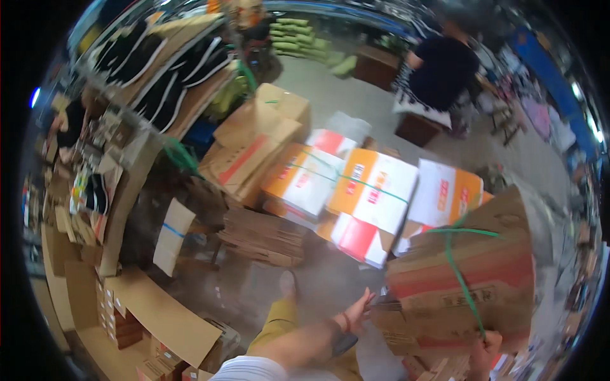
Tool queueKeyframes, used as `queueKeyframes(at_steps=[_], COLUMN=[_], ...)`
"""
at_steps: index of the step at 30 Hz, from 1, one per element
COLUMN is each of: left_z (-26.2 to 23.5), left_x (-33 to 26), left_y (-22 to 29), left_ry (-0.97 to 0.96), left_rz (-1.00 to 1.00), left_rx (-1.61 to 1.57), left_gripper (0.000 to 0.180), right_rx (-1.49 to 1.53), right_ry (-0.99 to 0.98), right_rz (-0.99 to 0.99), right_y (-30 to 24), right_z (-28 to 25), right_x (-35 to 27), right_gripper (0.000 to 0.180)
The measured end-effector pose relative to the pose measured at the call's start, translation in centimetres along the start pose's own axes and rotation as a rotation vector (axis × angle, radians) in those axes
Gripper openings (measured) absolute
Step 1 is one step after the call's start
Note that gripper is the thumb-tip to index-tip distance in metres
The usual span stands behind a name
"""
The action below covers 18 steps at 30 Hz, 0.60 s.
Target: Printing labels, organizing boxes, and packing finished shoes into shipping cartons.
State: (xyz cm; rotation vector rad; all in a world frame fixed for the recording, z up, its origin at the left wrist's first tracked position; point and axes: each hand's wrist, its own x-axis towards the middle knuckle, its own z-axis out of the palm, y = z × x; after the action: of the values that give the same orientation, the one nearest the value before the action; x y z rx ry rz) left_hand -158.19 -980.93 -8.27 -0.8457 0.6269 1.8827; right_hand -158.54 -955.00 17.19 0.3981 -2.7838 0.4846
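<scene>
My right hand [486, 349] is closed round a green strap [459, 273] at the lower right. That strap crosses a large brown cardboard carton [467, 292] with a red band, tilted on its side. My left hand [356, 311] reaches toward the carton's left edge, fingers stretched out and somewhat blurred. A dark object [345, 341] shows beside its wrist; I cannot make out what it is. Just beyond the carton lie orange-and-white cardboard bundles [375, 190], some tied with green strap.
Stacked flat brown cardboard [264, 235] lies on the floor ahead of my foot. An opened carton of small boxes [146, 311] stands at the lower left. Shelves of dark shoes [165, 82] rise at the upper left. A seated person [441, 70] is at the back right.
</scene>
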Motion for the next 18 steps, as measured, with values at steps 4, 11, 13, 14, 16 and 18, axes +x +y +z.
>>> queueKeyframes(at_steps=[4,11,13,14,16,18], left_z=[-5.7,-11.8,-10.0,-7.8,-8.0,-9.6], left_x=[-6.8,-9.5,-7.3,-12.1,-9.5,-5.9], left_y=[4.8,11.8,13.2,16.5,18.9,21.1], left_ry=[-0.284,-0.370,-0.109,-0.050,-0.118,-0.090], left_rz=[0.191,0.574,0.999,0.887,0.470,0.523], left_rx=[-0.548,-0.902,-0.675,-0.730,-1.142,-1.110], left_gripper=[0.074,0.061,0.063,0.063,0.065,0.065], right_rx=[0.545,0.339,0.342,0.338,0.422,0.417], right_ry=[-0.274,-0.485,-0.533,-0.548,-0.640,-0.700], right_rz=[0.357,-0.261,-0.354,-0.342,-0.370,-0.365], right_y=[-10.2,-25.2,-29.1,-30.1,-34.0,-37.0], right_z=[7.0,22.9,26.4,28.1,32.2,36.6], right_x=[13.0,30.5,35.7,38.5,42.8,46.7], right_gripper=[0.038,0.038,0.038,0.038,0.040,0.040])
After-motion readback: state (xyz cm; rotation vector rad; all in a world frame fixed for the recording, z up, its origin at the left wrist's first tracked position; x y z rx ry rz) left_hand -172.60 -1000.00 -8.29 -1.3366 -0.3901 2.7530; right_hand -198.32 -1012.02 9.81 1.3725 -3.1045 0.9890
